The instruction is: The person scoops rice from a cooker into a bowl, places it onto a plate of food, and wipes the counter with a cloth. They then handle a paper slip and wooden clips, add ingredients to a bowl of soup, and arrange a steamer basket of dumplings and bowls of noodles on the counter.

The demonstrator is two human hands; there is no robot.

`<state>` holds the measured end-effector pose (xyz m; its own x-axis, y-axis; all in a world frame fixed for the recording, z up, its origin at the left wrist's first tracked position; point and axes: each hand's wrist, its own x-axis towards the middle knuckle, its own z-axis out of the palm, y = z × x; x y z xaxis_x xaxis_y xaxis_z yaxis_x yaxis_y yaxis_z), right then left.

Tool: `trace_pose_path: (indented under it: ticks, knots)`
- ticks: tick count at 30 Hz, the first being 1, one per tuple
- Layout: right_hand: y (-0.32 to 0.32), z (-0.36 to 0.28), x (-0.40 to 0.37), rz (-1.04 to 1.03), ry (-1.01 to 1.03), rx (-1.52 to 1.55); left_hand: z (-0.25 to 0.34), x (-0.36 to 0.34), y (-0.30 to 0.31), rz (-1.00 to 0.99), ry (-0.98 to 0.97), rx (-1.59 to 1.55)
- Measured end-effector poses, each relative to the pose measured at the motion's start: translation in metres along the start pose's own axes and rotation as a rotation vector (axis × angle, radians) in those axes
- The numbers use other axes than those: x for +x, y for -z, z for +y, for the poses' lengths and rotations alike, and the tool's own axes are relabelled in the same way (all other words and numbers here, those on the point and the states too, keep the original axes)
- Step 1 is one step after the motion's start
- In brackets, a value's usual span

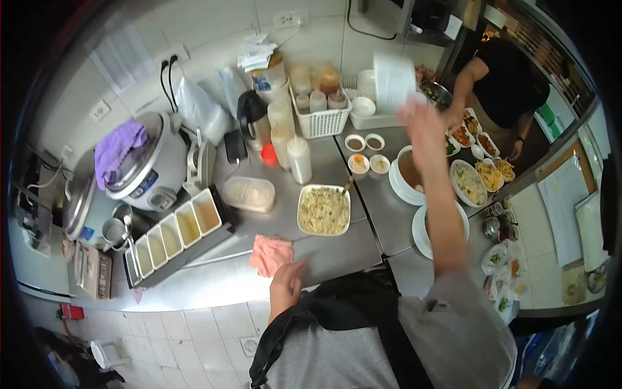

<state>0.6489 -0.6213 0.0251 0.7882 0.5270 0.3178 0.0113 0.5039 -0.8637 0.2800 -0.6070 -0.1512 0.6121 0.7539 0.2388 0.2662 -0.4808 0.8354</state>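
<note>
My right hand [424, 126] reaches far out over the counter, smeared by motion. At its fingertips is a blurred white sheet-like slip [393, 81], which moves with the hand and seems held by its edge. Beneath my right forearm are a white bowl of brown soup [409, 170] and another white bowl [422, 232], partly hidden by the arm. My left hand [286, 285] rests by the counter's front edge, fingers loosely bent and holding nothing. Just beyond it lies a crumpled pink cloth [271, 254]. A square white bowl of fried rice [324, 211] with a spoon stands ahead.
Left are a rice cooker [146, 165] and a rack of sauce containers [175, 236]. Squeeze bottles [299, 160] and a white basket [322, 123] stand at the back. Small sauce cups [355, 142] sit mid-counter. At right, another person [499, 78] reaches among several filled dishes [470, 181].
</note>
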Motion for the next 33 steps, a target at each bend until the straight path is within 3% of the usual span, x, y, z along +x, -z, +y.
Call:
trace_pose_path:
  ticks: [1,5,7,8,10,14,15,17,20,23,33]
  knots:
    - [0.028,0.033,-0.052,-0.044,-0.109,-0.222,-0.003,-0.005,0.001,-0.045,-0.04,0.014]
    - [0.065,0.119,-0.257,0.101,-0.404,-0.401,-0.005,-0.016,0.01,-0.156,0.008,-0.016]
    - [0.086,0.16,-0.304,0.084,-0.189,-0.709,-0.031,-0.015,-0.001,-0.226,-0.114,0.046]
    - [0.085,0.164,-0.31,0.055,-0.196,-0.84,-0.037,-0.01,-0.008,-0.304,-0.134,0.07]
    - [0.081,0.171,-0.313,0.012,-0.183,-1.037,-0.053,0.003,-0.03,-0.32,-0.383,0.071]
    - [0.063,0.155,-0.31,-0.007,-0.203,-1.182,-0.056,0.021,-0.071,-0.268,-0.513,0.176]
    - [0.063,0.151,-0.308,-0.039,-0.078,-1.271,-0.056,0.025,-0.079,-0.241,-0.546,0.213]
    - [0.066,0.146,-0.304,-0.119,0.182,-1.44,-0.059,0.028,-0.087,-0.244,-0.518,0.263]
    - [0.071,0.149,-0.297,-0.211,0.172,-1.423,-0.062,0.023,-0.092,-0.216,-0.499,0.292]
    - [0.069,0.15,-0.285,-0.288,0.33,-1.49,-0.058,0.025,-0.093,-0.211,-0.46,0.322]
    - [0.046,0.162,-0.271,-0.396,0.276,-1.538,-0.042,0.027,-0.095,-0.312,-0.278,0.451]
